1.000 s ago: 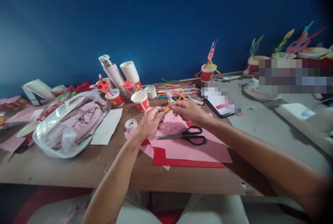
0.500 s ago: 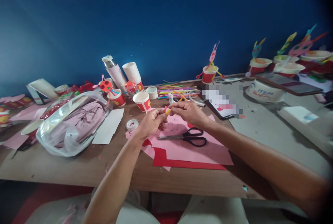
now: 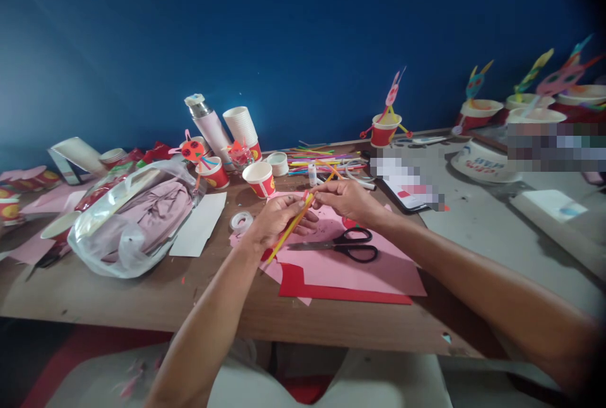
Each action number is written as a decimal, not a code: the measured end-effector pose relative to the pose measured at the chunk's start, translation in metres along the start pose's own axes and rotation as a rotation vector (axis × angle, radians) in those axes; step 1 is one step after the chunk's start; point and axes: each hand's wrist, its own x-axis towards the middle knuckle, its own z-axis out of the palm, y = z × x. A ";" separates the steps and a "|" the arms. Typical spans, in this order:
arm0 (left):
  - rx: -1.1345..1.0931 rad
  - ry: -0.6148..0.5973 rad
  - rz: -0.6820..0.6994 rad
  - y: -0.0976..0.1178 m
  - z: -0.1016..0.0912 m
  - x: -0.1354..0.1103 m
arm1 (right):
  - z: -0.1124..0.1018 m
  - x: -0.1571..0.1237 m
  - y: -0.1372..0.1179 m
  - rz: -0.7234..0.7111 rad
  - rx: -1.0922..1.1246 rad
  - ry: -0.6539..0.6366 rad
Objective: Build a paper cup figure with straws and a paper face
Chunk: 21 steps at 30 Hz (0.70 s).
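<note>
A long yellow pipe cleaner (image 3: 290, 230) slants across my left hand (image 3: 280, 215), held under its thumb while the other fingers are partly spread. The fingertips of my right hand (image 3: 348, 201) pinch near its upper part, where a small pink-red piece (image 3: 307, 194) shows; its exact shape is hidden by the fingers. Below both hands, black-handled scissors (image 3: 353, 245) lie on a pink sheet (image 3: 379, 278), which overlaps a red sheet (image 3: 341, 294). A roll of clear tape (image 3: 241, 222) rests left of my left hand.
Behind the hands are a paper cup (image 3: 258, 179), a small glue bottle (image 3: 312, 174) and a pile of coloured pipe cleaners (image 3: 326, 162). A plastic bag (image 3: 127, 250) with cloth stands left. A phone (image 3: 402, 184) lies right. Cup figures (image 3: 386, 130) line the blue wall.
The yellow pipe cleaner now shows at length, slanting down across my left hand; before, only a short yellow bit showed between the fingers. My left fingers have loosened. The view has shifted slightly.
</note>
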 end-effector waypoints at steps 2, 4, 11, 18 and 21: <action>-0.019 0.017 0.021 -0.001 -0.001 0.001 | -0.002 0.001 0.000 0.016 -0.026 0.013; -0.042 0.052 0.034 -0.001 -0.002 0.002 | -0.004 0.000 -0.002 0.035 -0.049 0.027; -0.086 0.083 0.054 0.005 -0.006 0.001 | -0.006 -0.003 -0.011 0.112 -0.075 0.033; 0.005 0.038 0.074 0.010 0.002 0.000 | -0.005 -0.003 -0.013 0.069 -0.096 0.076; 0.050 0.040 0.103 0.007 0.005 0.001 | -0.004 -0.004 -0.014 0.032 -0.121 0.084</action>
